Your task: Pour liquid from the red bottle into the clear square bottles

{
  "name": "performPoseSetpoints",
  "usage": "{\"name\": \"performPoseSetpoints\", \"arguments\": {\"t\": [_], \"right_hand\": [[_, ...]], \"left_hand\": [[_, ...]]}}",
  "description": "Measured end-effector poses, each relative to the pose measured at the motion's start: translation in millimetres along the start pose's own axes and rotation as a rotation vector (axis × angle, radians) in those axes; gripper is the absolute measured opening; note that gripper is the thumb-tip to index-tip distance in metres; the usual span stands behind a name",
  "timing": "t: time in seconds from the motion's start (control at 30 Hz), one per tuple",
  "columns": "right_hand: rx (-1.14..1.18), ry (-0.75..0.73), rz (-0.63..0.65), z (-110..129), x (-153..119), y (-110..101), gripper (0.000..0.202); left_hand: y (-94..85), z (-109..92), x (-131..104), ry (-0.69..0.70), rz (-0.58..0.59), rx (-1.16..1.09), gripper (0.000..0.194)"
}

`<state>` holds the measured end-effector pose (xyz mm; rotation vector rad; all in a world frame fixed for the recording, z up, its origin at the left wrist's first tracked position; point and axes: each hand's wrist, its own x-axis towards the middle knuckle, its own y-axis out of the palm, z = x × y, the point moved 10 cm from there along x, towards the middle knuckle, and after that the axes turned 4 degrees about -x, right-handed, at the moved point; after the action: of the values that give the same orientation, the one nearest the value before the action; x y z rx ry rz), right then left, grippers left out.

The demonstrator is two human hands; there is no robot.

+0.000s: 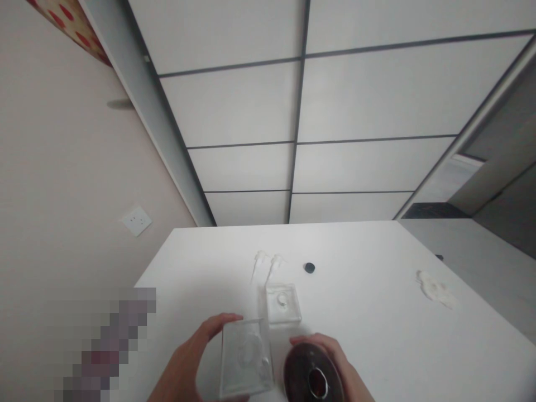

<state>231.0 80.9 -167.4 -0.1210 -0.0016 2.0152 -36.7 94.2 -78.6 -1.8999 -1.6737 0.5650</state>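
My left hand is closed around a clear square bottle at the bottom of the view, thumb and fingers on its sides. Just right of it, my right hand grips a dark brown round bottle from its right side, with a ringed round opening facing me. The two bottles are close together, a narrow gap between them. Beyond them a second clear square bottle stands on the white table, its round mouth uncovered. Two white pump heads lie behind it, and a small black cap rests to their right.
A crumpled white tissue lies near the table's right edge. White panelled sliding doors rise behind the far edge. On the left wall is a socket. A pixelated patch covers the lower left.
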Motion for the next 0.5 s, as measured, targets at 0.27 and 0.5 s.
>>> {"name": "performPoseSetpoints", "arguments": {"t": [0.27, 0.5], "right_hand": [[-0.014, -0.015, 0.03, 39, 2, 13, 0.088], [-0.101, -0.038, 0.03, 27, -3, 12, 0.097]], "left_hand": [[-18.8, -77, 4, 0.179, 0.09, 0.221, 0.081], [-17.0, -107, 3, 0.394, 0.094, 0.299, 0.102]]}}
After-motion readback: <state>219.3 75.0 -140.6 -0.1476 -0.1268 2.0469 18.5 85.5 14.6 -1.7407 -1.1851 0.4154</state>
